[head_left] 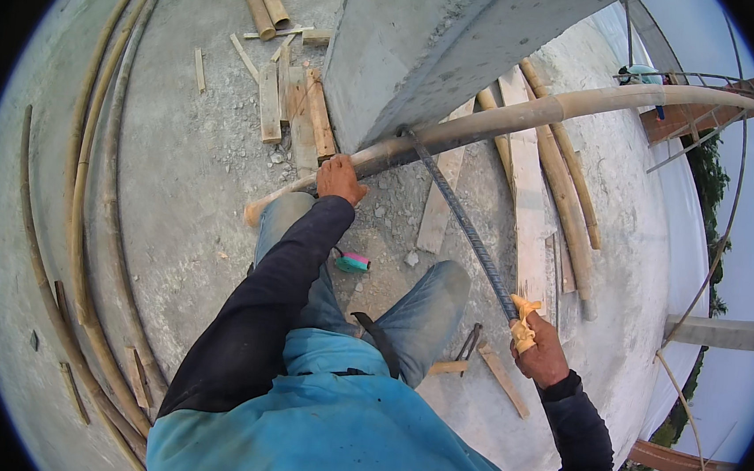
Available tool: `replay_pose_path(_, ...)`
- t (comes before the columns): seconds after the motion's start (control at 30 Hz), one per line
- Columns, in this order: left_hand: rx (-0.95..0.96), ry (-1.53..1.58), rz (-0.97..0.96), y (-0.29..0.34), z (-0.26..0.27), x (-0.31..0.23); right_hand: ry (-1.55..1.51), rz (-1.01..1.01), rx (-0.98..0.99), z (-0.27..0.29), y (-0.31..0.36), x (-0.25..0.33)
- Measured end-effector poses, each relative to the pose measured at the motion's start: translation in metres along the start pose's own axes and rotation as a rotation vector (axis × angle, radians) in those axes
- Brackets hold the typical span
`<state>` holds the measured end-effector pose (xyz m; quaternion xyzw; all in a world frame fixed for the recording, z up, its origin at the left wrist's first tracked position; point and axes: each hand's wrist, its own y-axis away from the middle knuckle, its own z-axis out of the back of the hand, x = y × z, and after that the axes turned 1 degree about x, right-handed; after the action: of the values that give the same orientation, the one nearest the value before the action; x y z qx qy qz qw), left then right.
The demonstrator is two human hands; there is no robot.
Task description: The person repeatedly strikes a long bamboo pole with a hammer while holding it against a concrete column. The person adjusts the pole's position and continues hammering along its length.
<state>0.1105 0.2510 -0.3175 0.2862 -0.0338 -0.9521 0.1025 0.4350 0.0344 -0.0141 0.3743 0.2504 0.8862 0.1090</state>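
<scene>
A long bamboo pole (528, 115) lies slantwise in front of me, past the foot of the grey concrete column (390, 68). On its near left end rests my left hand (341, 179), fingers curled over the top. My right hand (543, 353) is wrapped round the end of a ribbed steel bar (470, 230), where a yellowish wrapping (524, 325) covers the grip. The bar's far end meets the pole beside the column; how it bears there is hard to make out. A small pink and green object (354, 262) lies between my legs.
Wooden boards (303, 119) and rubble lie left of the column, more planks (528, 203) and bamboo (565, 210) to its right. Long bamboo poles (87, 204) curve along the left. Near my right knee are a dark pincer-like tool (469, 342) and wood scraps (503, 380).
</scene>
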Motion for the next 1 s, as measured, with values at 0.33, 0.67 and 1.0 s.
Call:
replay_pose_path(0.33, 0.176, -0.195, -0.026, -0.041, -0.003, -0.005, -0.368, -0.043, -0.222, -0.072, 0.061, -0.092)
replay_pose_path(0.67, 0.174, -0.193, -0.081, -0.055, -0.021, 0.007, 0.037, -0.11, -0.713, -0.131, 0.032, -0.27)
replay_pose_path(1.0, 0.212, -0.286, -0.045, -0.068, -0.027, 0.013, 0.264, -0.472, -0.564, -0.18, -0.056, -0.369)
